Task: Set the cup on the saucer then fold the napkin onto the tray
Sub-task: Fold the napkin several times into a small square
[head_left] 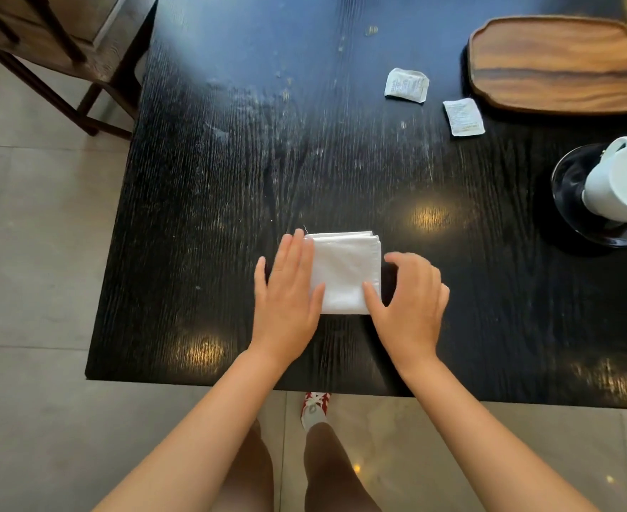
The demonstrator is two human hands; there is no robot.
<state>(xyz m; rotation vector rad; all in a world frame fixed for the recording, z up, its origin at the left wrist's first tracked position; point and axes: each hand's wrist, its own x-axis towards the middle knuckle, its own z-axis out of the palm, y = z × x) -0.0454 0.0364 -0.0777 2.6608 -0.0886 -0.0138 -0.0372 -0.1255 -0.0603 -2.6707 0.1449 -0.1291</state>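
Note:
A white napkin (345,269), folded into a small square, lies on the black table (230,171) near its front edge. My left hand (288,301) rests flat on the napkin's left side with fingers stretched out. My right hand (408,301) hovers at the napkin's right edge, fingers curled and apart, thumb touching the cloth. At the right edge of the view a white cup (618,182) stands on a dark glossy saucer (570,182). A wooden tray (559,64) sits at the far right with nothing on it.
Two small white paper sachets (406,85) (463,116) lie between the napkin and the tray. A wooden chair (64,49) stands off the table's far left corner. Tiled floor and my legs show below the table's front edge.

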